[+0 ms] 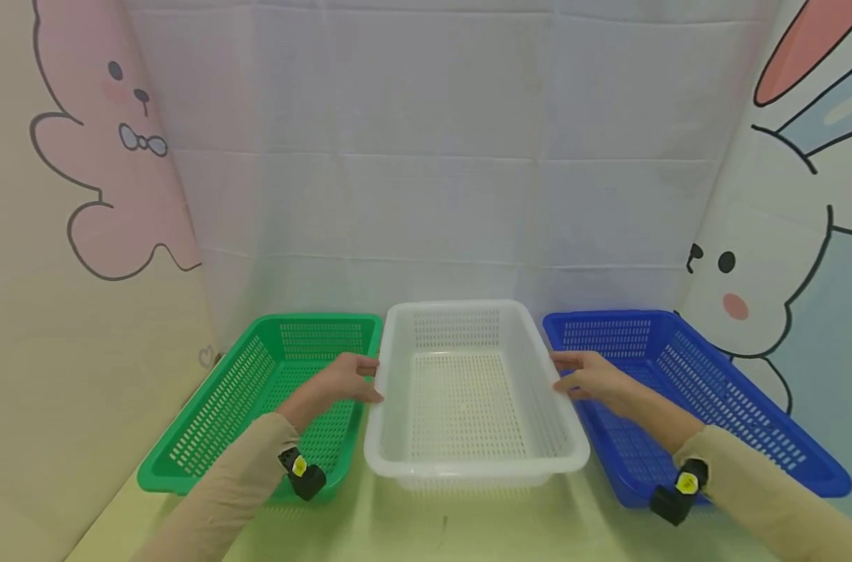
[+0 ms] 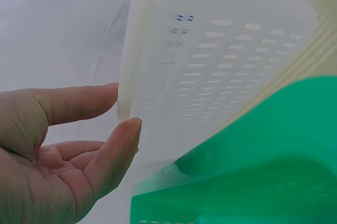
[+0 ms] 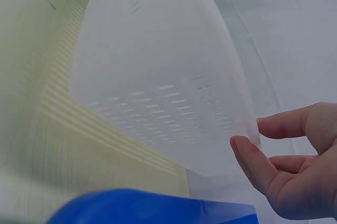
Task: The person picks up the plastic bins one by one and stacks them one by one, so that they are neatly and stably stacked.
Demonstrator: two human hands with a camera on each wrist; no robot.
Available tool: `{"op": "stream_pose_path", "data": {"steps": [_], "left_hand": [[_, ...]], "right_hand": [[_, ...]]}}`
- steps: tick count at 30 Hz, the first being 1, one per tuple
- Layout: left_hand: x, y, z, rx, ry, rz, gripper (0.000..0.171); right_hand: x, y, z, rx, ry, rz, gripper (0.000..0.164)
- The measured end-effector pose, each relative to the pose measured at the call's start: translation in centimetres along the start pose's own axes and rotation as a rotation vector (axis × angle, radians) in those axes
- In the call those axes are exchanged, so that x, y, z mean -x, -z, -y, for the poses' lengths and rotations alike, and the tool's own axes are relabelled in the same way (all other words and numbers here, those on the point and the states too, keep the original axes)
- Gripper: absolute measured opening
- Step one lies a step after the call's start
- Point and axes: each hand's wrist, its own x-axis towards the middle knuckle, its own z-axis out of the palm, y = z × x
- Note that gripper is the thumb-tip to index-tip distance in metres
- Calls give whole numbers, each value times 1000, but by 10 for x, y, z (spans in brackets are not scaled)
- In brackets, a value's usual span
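A white plastic basket (image 1: 476, 468) with slotted sides stands in the middle of the head view, nothing inside it. My left hand (image 1: 344, 377) is at its left rim. In the left wrist view, the left hand (image 2: 68, 155) pinches that rim between thumb and fingers. On the opposite side my right hand (image 1: 587, 378) grips the right rim. The right wrist view shows the right hand's (image 3: 300, 166) fingertips on both sides of the basket's (image 3: 158, 55) edge. Whether the basket's base touches the table is hard to tell.
Close on the left is a green basket (image 1: 155, 474), and on the right a blue basket (image 1: 819, 476), both bare inside. They sit on a pale yellow-green table (image 1: 443, 531). Behind hangs a white cloth (image 1: 426, 195), with cartoon-printed cloth at both sides.
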Motion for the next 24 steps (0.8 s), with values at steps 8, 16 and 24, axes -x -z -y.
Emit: {"op": "stream_pose_path", "data": {"steps": [8, 16, 24], "left_hand": [[4, 15, -2, 38, -36, 19, 65], [15, 37, -7, 84, -93, 41, 65], [30, 60, -9, 91, -115, 33, 65]], "right_hand": [[-1, 6, 21, -37, 9, -19, 65], [3, 2, 40, -88, 50, -27, 67], [7, -9, 59, -132, 82, -49, 67]]}}
